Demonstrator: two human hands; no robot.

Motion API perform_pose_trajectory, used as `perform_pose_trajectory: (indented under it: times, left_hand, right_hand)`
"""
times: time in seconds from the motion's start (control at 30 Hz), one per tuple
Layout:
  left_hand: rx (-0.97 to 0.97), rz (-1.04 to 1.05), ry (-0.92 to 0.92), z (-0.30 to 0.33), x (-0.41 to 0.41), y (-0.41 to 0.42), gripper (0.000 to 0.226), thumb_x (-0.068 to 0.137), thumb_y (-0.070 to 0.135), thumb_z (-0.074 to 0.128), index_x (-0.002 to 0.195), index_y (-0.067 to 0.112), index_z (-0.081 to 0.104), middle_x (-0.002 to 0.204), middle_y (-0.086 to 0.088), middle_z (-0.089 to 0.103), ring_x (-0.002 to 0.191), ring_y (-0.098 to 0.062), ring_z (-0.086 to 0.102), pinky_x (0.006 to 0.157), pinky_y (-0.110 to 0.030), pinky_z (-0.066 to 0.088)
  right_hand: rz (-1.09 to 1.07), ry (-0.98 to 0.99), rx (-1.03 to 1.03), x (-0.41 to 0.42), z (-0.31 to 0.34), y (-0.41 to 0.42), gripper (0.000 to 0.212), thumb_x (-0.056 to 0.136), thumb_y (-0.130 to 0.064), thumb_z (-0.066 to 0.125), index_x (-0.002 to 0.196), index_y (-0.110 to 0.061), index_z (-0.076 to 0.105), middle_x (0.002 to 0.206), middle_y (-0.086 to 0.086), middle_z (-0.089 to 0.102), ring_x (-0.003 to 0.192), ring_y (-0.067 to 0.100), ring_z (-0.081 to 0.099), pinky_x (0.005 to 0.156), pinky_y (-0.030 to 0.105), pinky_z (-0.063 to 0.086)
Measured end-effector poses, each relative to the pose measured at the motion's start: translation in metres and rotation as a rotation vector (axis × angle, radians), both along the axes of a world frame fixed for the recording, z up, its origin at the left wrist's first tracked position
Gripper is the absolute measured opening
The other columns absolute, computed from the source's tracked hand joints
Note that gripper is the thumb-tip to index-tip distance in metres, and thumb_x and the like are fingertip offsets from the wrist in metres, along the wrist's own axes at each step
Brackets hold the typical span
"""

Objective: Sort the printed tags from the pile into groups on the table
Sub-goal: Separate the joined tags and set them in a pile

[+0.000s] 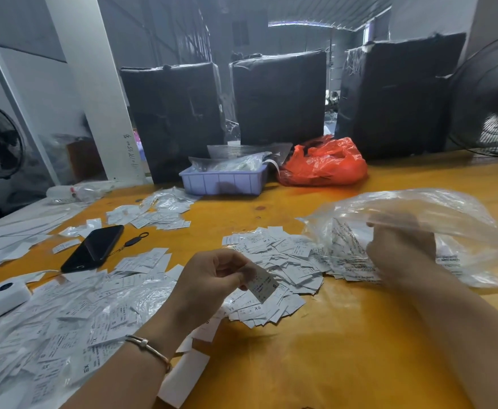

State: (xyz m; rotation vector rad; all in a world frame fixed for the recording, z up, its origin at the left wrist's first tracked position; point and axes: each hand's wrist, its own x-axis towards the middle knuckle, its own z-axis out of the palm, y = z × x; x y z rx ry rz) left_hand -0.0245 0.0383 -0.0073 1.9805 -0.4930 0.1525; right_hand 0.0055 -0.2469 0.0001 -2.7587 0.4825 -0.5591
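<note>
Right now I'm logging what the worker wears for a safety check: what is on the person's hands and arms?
Both forearms are bare, with no sleeves or gloves in view. The left wrist carries a thin metallic bangle with a small rounded bead on it. The right hand is motion-blurred; no jewellery shows on it.

Orange table [359, 335] — tag piles [274, 261], black phone [94, 247], lilac tray [222, 181], red bag [324, 163].

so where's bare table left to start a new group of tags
Bare table lies between the forearms, below the central tag pile, and between the purple tray and that pile. The left side is crowded with tags and the phone.
</note>
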Motion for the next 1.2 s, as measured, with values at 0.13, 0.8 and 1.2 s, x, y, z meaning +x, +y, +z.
perform_pose_trajectory:
  times: [0.13,0.8,1.2]
  left_hand:
    - [0.007,0.008,0.001,0.001,-0.001,0.001,0.019,0.088,0.003,0.067,0.077,0.018,0.073,0.079,0.004,0.074,0.07,-0.007,0.066,0.065,-0.018,0.054]
    - [0.058,0.022,0.029,-0.001,-0.003,0.0,0.02,0.088,0.0,0.067,0.079,0.017,0.073,0.081,0.003,0.074,0.071,-0.007,0.067,0.065,-0.018,0.054]
    - [0.088,0.027,0.018,-0.002,-0.001,0.001,0.019,0.088,0.005,0.068,0.079,0.021,0.074,0.084,0.008,0.073,0.076,-0.006,0.068,0.065,-0.017,0.055]
  right_hand:
    - [-0.046,0.173,-0.146,0.009,-0.009,-0.013,0.017,0.085,-0.02,0.061,0.102,-0.017,0.061,0.112,0.004,0.06,0.112,0.027,0.05,0.088,0.036,0.037]
    - [0.02,-0.043,-0.073,0.016,-0.014,-0.018,0.01,0.09,-0.03,0.059,0.089,-0.032,0.069,0.104,-0.004,0.069,0.108,0.023,0.054,0.086,0.033,0.028]
    - [0.036,-0.296,0.142,0.011,-0.009,-0.015,0.017,0.092,-0.02,0.057,0.088,-0.009,0.069,0.092,0.013,0.062,0.094,0.033,0.053,0.068,0.031,0.032]
